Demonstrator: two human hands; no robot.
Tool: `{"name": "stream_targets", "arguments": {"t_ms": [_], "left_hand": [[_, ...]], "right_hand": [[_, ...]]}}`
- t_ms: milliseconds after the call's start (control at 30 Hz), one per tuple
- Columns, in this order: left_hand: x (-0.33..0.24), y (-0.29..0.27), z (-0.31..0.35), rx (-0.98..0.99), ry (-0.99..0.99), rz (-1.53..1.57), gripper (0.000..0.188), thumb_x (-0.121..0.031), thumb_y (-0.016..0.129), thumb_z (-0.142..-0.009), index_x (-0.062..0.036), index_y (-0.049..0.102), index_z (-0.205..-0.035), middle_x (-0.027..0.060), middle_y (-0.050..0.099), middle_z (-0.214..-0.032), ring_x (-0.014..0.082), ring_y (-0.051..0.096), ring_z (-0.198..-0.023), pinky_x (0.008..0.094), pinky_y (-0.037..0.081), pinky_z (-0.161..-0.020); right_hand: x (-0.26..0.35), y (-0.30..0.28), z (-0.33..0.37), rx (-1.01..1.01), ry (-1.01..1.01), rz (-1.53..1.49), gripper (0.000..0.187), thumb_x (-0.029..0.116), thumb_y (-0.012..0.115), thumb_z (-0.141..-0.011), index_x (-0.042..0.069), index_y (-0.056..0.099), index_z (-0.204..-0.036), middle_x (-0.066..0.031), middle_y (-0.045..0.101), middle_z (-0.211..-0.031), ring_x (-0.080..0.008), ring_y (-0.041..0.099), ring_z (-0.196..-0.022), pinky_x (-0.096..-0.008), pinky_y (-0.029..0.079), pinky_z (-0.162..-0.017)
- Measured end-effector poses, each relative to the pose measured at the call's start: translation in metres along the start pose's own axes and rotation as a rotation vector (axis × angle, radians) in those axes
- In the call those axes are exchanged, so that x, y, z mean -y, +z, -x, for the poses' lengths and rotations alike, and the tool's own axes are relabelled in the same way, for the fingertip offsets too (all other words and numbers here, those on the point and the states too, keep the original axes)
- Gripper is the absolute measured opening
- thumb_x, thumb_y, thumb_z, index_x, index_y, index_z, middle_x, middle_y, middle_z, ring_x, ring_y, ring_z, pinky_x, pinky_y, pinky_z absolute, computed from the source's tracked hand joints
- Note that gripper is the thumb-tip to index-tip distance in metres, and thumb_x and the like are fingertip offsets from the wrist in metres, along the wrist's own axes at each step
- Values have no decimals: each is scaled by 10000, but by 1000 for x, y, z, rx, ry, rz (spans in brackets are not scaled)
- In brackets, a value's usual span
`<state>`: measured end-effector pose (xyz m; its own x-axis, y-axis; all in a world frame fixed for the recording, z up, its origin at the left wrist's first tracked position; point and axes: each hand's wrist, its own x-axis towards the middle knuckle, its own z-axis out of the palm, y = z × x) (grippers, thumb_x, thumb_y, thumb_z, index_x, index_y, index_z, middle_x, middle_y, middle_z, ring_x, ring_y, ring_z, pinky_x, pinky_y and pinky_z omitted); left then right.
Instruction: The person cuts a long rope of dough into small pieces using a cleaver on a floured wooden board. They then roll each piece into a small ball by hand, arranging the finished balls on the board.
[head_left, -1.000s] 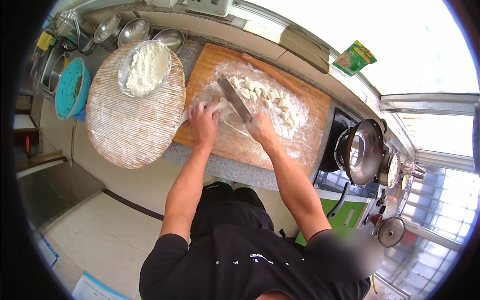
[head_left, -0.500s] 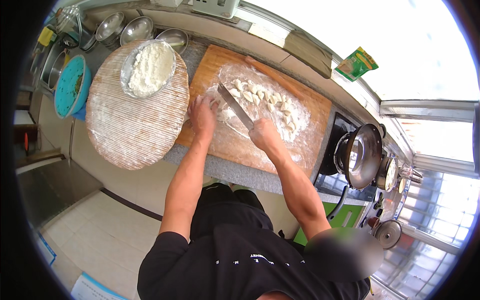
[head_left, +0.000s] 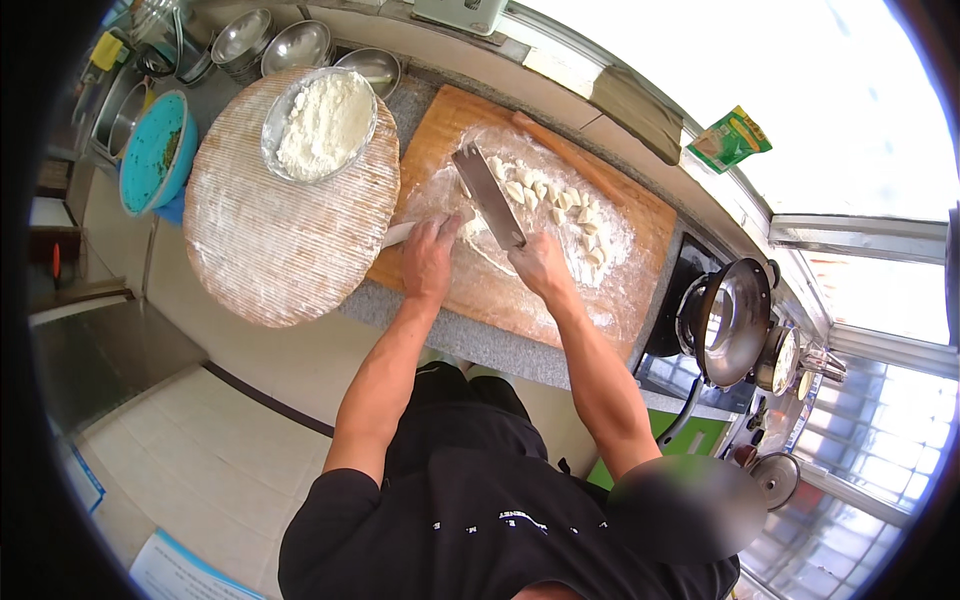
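My right hand is closed round the handle of a cleaver. The broad face of its blade shows, reaching up and left over the floured wooden board. Close to the blade's left side, my left hand grips a pale dough roll, whose end sticks out past the hand at the board's left edge. Right of the blade, several small cut dough pieces lie scattered in flour. A wooden rolling pin lies along the board's far side.
Left of the board is a round, flour-dusted ridged tray bearing a bowl of flour. Beyond it are a turquoise basin and metal bowls. A wok stands at right; a green packet lies by the window.
The cleaver's blade has turned to show more of its broad face. My left hand has drawn slightly nearer to me, and the dough roll's end now shows. The whole view has shifted a little.
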<state>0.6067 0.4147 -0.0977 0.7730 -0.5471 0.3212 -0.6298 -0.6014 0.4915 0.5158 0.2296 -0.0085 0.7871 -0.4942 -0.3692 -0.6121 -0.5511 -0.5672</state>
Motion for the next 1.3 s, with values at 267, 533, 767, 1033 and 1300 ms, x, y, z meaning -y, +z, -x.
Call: {"name": "stream_targets", "arguments": {"t_ms": [267,533,767,1033,1300], "left_hand": [[-3,1,-5,-63,-12,76,311,-43,635,-940,-54,773,-1218,107,731,-1190,330,676,-1132,431,549,-984],[2,4,-5,-80,0,89,338,-43,615,-934,-71,767,-1235,107,730,-1159,323,681,-1117,426,545,-995],[5,-14,-10,-28,-17,-31,428,-134,798,-870,-86,729,-1290,122,732,-1178,342,671,-1148,453,479,-1081],[0,-6,-19,167,-222,163,304,-176,790,-926,-67,731,-1204,126,715,-1154,340,637,-1189,477,488,-1024],[-8,-14,-26,117,-329,90,213,-181,763,-953,-39,742,-1110,136,722,-1110,341,650,-1140,484,498,-997]], "right_hand": [[-5,-17,33,59,-8,118,237,150,644,-876,-56,761,-864,-335,717,-842,-518,725,-794,-554,602,-786],[-29,33,-8,126,-171,285,250,117,587,-862,-81,733,-822,-361,710,-833,-525,733,-826,-558,611,-786],[-6,39,-16,-77,-126,49,247,167,629,-871,-42,761,-874,-333,722,-858,-489,748,-835,-557,595,-781],[-28,-1,33,-94,35,-84,264,213,670,-878,-33,762,-899,-318,710,-828,-485,731,-802,-546,572,-752],[-22,-7,55,-94,-67,84,224,167,648,-886,-34,743,-863,-317,689,-781,-505,707,-758,-546,577,-730]]}}
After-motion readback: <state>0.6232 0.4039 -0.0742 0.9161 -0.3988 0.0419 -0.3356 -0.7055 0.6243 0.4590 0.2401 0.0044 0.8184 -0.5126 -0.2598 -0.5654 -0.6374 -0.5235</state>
